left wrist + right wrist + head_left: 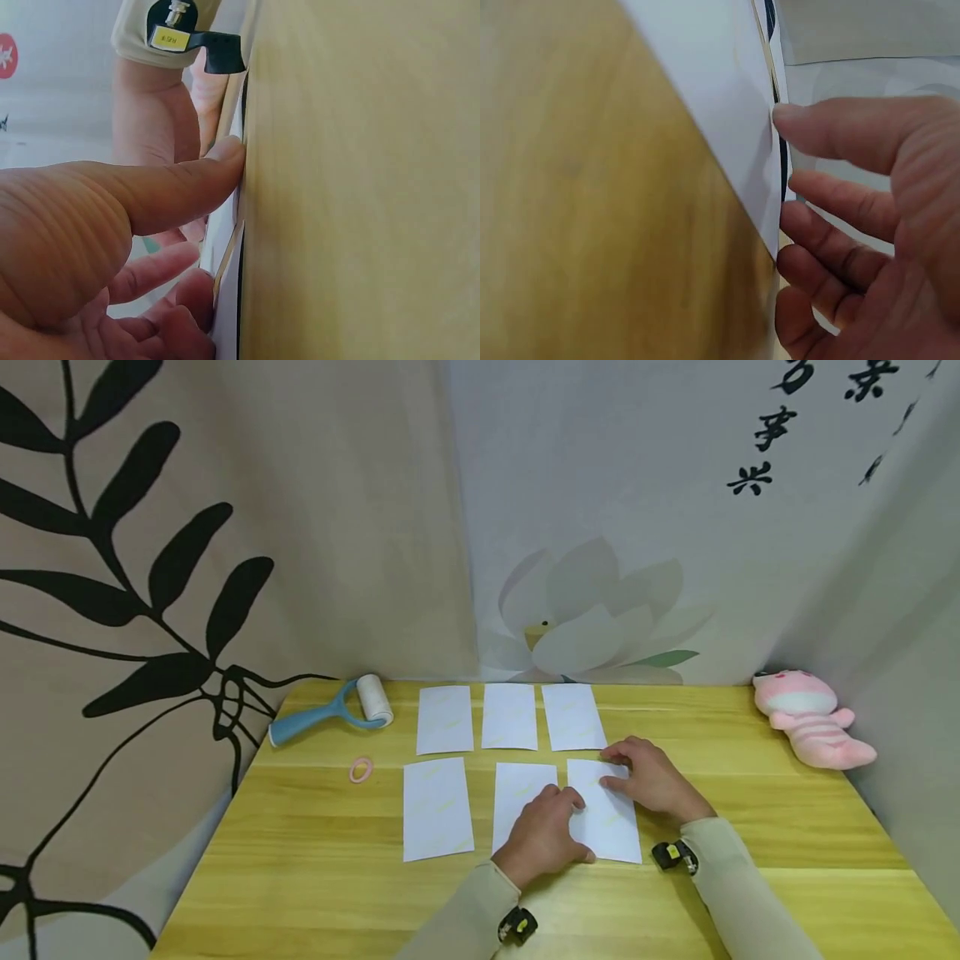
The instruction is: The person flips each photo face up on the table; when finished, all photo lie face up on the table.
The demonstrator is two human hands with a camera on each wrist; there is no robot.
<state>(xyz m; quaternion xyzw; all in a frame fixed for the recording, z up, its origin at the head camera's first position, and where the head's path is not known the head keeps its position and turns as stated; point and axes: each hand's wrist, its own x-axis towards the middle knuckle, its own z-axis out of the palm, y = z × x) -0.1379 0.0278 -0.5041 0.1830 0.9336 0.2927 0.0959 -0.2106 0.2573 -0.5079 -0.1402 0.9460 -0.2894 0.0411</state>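
Note:
A white paper card with faint yellow marks lies flat at the right end of the front row. My left hand rests at its left side, thumb by the near edge and fingers over the left border. In the left wrist view the left thumb touches down beside the paper. At the card's far right corner is my right hand, thumb on the paper and fingers slightly bent. The right wrist view shows the right thumb at the sheet. The middle front card is partly hidden by the left hand.
Another front card lies to the left, with three cards in a row behind. A pink ring and a blue-handled lint roller are at the left; a pink plush toy sits at the table's right edge.

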